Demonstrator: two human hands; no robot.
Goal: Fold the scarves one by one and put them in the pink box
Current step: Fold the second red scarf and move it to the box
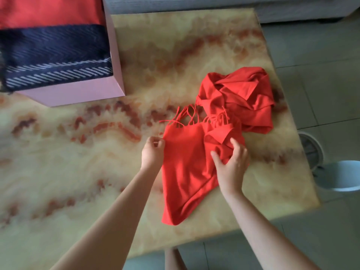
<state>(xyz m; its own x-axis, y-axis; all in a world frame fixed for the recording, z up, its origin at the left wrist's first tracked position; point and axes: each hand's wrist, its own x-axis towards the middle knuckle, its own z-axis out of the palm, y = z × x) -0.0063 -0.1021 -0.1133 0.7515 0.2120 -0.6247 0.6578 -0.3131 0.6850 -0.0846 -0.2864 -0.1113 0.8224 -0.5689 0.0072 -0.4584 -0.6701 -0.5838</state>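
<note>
At the table's (78, 152) far left corner I see the pink box (78, 94), holding a folded red cloth (48, 10) at the back and a navy striped scarf (54, 55) in front of it. Moving right, the left hand (153, 152) pinches the left edge of the loose red scarf (187, 168) just below its fringe (187, 115). The scarf's flat stretch runs lengthwise from the near edge away from me, fringe pointing toward the far edge. The right hand (231, 168) curls round a folded-over bunch on its right side. The rest lies in a heap (237, 94) by the right edge
</note>
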